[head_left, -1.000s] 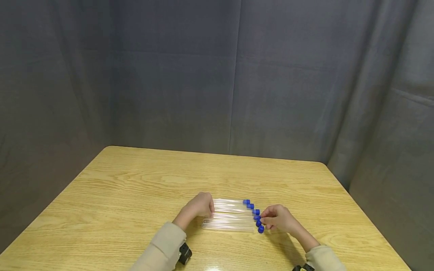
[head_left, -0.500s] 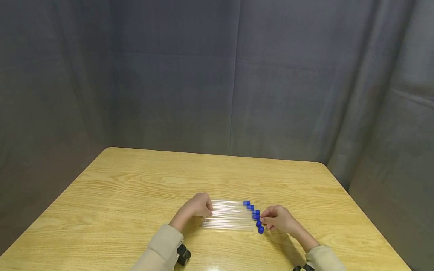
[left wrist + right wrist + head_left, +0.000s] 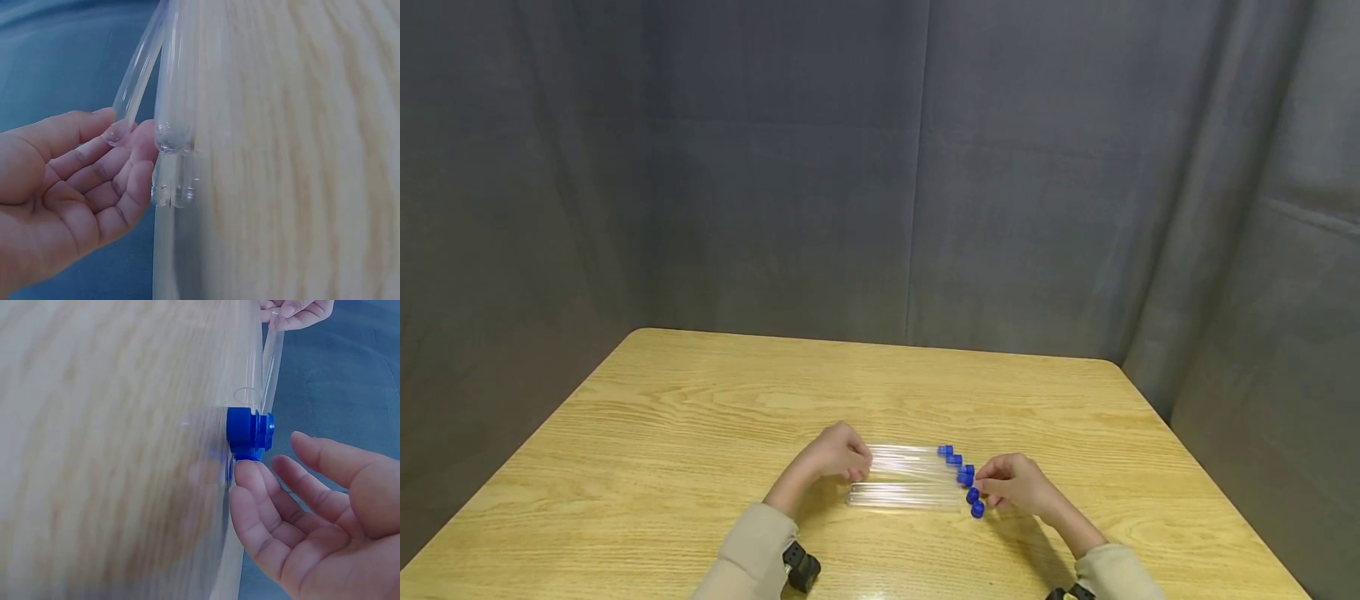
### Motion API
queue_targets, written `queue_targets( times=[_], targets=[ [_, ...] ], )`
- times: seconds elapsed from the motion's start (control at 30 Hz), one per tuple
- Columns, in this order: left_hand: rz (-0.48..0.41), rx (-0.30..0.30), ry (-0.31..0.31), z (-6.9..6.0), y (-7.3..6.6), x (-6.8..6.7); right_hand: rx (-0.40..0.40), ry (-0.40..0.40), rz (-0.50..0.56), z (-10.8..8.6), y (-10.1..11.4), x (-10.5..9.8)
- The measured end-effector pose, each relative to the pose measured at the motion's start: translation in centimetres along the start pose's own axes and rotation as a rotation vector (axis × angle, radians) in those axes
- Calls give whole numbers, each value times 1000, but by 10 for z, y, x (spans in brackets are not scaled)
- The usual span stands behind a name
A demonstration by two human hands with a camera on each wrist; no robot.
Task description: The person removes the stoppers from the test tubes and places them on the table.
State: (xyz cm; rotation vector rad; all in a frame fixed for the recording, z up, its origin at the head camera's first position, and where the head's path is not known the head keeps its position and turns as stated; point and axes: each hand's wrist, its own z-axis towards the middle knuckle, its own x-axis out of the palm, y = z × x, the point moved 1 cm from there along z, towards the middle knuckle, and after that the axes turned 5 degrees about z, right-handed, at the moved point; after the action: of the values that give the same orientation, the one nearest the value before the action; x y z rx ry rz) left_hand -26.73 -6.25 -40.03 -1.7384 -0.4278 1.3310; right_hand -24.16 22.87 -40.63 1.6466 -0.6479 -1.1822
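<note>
My left hand (image 3: pixel 835 452) pinches the rounded end of a clear test tube (image 3: pixel 134 84) between thumb and fingers, and in the left wrist view that end is raised from the tabletop. Beside it lie other clear test tubes (image 3: pixel 902 497), side by side. Blue caps (image 3: pixel 954 459) sit at the right ends of several tubes. My right hand (image 3: pixel 1015 485) is just right of these caps. In the right wrist view its fingertips are close to a blue cap (image 3: pixel 239 428), and the thumb stands apart. Whether they touch it cannot be told.
Two loose blue caps (image 3: pixel 975 502) lie near the open ends of the nearer tubes. The wooden table (image 3: pixel 715 400) has a grey curtain (image 3: pixel 790 208) behind it and at both sides.
My left hand has shifted slightly away from me with the tube's end, and a gap has opened between that tube and the nearer ones. The right hand stays nearly still.
</note>
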Motion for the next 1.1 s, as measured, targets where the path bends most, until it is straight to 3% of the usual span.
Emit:
queue_targets(
  times=[0.7, 0.93, 1.1],
  targets=[
    [-341, 20, -15, -2, 9, -10, -2, -117, 79, 5, 2, -3],
    [-440, 22, -12, -4, 3, -16, -117, -125, 166, 9, 5, -5],
    [-454, 38, 6, -9, -7, -21, -63, -140, 236, 10, 9, -5]
  ],
)
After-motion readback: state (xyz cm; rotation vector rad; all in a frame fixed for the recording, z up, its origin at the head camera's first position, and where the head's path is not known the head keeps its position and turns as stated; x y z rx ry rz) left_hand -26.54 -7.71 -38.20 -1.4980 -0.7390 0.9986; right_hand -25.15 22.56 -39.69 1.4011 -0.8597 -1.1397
